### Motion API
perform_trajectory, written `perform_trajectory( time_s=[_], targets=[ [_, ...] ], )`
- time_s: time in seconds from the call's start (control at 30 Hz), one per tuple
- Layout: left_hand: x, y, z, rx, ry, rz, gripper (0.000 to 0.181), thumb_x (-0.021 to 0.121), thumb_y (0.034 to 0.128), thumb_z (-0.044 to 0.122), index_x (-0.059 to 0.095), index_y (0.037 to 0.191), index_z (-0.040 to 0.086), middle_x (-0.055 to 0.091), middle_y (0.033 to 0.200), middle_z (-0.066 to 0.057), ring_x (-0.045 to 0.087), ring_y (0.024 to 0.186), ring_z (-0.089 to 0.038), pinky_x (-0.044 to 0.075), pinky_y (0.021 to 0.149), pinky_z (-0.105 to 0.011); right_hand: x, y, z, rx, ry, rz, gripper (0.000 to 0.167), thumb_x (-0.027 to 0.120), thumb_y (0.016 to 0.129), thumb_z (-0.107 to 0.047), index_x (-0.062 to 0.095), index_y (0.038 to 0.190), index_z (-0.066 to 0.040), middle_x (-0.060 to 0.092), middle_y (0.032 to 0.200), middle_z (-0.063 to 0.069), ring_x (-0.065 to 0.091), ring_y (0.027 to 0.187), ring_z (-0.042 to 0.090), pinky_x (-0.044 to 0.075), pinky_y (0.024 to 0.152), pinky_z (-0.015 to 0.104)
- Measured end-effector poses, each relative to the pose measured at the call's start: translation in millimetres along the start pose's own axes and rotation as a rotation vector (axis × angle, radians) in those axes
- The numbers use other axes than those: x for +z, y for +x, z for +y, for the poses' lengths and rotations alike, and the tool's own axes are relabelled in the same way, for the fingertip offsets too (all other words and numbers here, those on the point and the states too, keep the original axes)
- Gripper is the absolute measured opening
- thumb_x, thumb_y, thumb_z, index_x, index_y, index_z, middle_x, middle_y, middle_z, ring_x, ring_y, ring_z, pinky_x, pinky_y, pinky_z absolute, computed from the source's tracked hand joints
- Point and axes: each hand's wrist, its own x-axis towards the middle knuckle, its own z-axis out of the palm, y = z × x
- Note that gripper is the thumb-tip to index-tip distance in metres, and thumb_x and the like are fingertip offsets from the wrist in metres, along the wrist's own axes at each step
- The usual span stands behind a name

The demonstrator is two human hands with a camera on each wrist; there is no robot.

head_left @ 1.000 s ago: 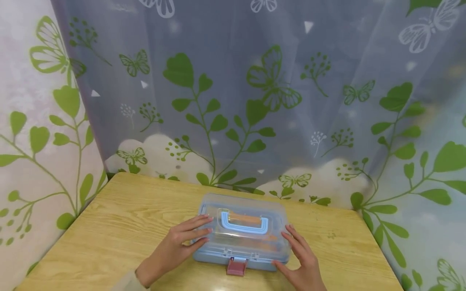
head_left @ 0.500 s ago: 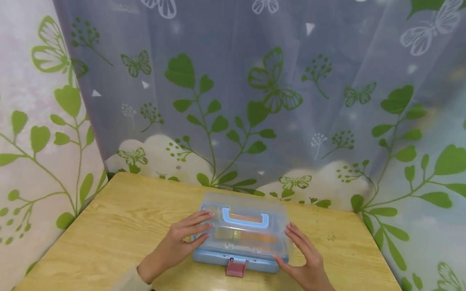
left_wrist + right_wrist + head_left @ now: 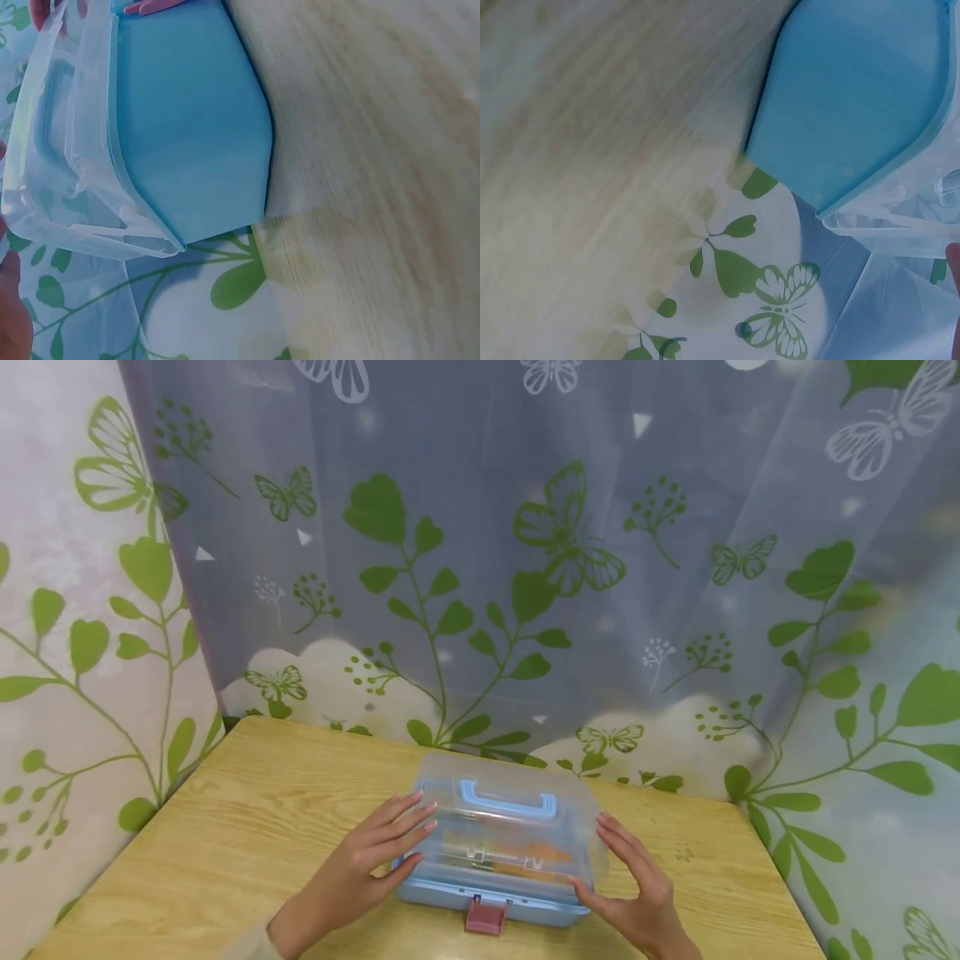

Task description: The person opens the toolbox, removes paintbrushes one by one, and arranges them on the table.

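Observation:
A storage box with a light blue base (image 3: 435, 893) sits on the table, its clear lid (image 3: 510, 768) tilted up at the front. A blue carry handle (image 3: 510, 802) is on the lid, and a pink latch (image 3: 486, 917) hangs down at the front. Orange contents (image 3: 528, 858) show blurrily through the plastic; their kind is unclear. My left hand (image 3: 367, 860) touches the lid's left side with extended, spread fingers. On the right side, my right hand (image 3: 637, 893) touches the lid, thumb near its front corner and fingers farther back. Both wrist views show the base's ends.
The wood-grain table (image 3: 300, 777) extends around the box. Behind it hangs a grey-blue curtain (image 3: 465, 427) printed with green leaves and butterflies, and similar printed cloth (image 3: 45, 527) closes off the left side.
The lid's front edge has risen off the base and its handle has tipped backward. Both hands have moved slightly with the lid. The latch still hangs down.

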Motion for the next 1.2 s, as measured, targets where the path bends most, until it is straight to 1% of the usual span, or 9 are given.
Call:
perform_trajectory(
  time_s=[0.1,0.17,0.4,0.53,0.67,0.77,0.93,1.07,1.2],
  targets=[
    [-3.8,-2.5,3.7,-0.002,0.024,-0.029,0.041,0.060,0.1043,0.020,0.061,0.137,-0.005,0.056,0.146,-0.021,0.045,0.145,-0.031,0.026,0.123,-0.036,0,1.4,5,-0.020,-0.004,0.014,0.057,0.081,0.087,-0.020,0.060,0.112,0.026,0.064,0.126,0.034,0.061,0.128,0.033,0.047,0.105,0.021],
    [-8.5,-5.1,6.3,-0.013,0.042,-0.073,0.045,0.058,0.1053,0.022,0.058,0.139,-0.007,0.054,0.149,-0.021,0.043,0.146,-0.031,0.024,0.124,-0.035,2,2.1,8,-0.039,0.000,0.027,0.056,0.082,0.086,-0.019,0.061,0.111,0.026,0.064,0.125,0.033,0.063,0.126,0.035,0.048,0.104,0.022],
    [-29.1,-19.5,13.9,-0.132,0.112,-0.315,0.066,0.059,0.1041,0.031,0.036,0.156,-0.002,0.035,0.163,-0.017,0.025,0.155,-0.028,0.008,0.127,-0.032,8,6.5,16,-0.129,0.009,0.069,0.052,0.084,0.083,-0.017,0.063,0.105,0.025,0.066,0.118,0.037,0.068,0.116,0.038,0.051,0.102,0.026],
    [-35.4,-29.7,14.9,-0.131,0.180,-0.411,0.069,0.057,0.1050,0.034,0.031,0.158,-0.001,0.030,0.166,-0.016,0.020,0.157,-0.026,0.004,0.128,-0.031,9,10.0,23,-0.186,-0.013,0.099,0.051,0.084,0.083,-0.018,0.064,0.103,0.025,0.067,0.113,0.037,0.070,0.112,0.037,0.053,0.100,0.026],
    [-37.5,-39.0,14.3,-0.112,0.233,-0.459,0.068,0.053,0.1066,0.036,0.029,0.159,-0.001,0.029,0.166,-0.017,0.019,0.157,-0.028,0.002,0.127,-0.032,9,12.4,29,-0.213,-0.028,0.123,0.051,0.084,0.083,-0.019,0.064,0.102,0.024,0.068,0.109,0.038,0.071,0.110,0.036,0.053,0.099,0.025],
    [-38.3,-43.5,14.2,-0.106,0.240,-0.471,0.072,0.060,0.1029,0.033,0.029,0.159,-0.002,0.031,0.164,-0.019,0.020,0.156,-0.030,0.001,0.127,-0.033,8,13.6,33,-0.226,-0.022,0.131,0.052,0.084,0.083,-0.019,0.064,0.102,0.024,0.068,0.109,0.038,0.071,0.110,0.036,0.054,0.098,0.025],
    [-39.0,-47.4,17.0,-0.109,0.250,-0.503,0.078,0.066,0.0983,0.030,0.028,0.159,-0.001,0.030,0.165,-0.018,0.012,0.158,-0.024,-0.002,0.127,-0.032,7,16.0,40,-0.231,-0.011,0.128,0.053,0.085,0.083,-0.020,0.064,0.102,0.025,0.067,0.108,0.040,0.071,0.110,0.036,0.054,0.096,0.025],
    [-41.7,-52.7,16.5,-0.094,0.275,-0.523,0.080,0.068,0.0967,0.031,0.029,0.160,0.001,0.029,0.166,-0.014,0.016,0.158,-0.024,-0.002,0.127,-0.032,8,16.4,42,-0.220,-0.022,0.133,0.053,0.085,0.083,-0.021,0.064,0.101,0.024,0.068,0.106,0.039,0.072,0.109,0.035,0.055,0.094,0.023],
    [-47.2,-56.7,13.9,-0.068,0.323,-0.528,0.080,0.069,0.0951,0.035,0.033,0.159,0.004,0.034,0.165,-0.011,0.027,0.154,-0.024,0.001,0.127,-0.032,9,19.6,44,-0.226,-0.042,0.143,0.053,0.084,0.083,-0.022,0.065,0.100,0.024,0.069,0.104,0.039,0.072,0.107,0.034,0.055,0.093,0.023]
  ],
)
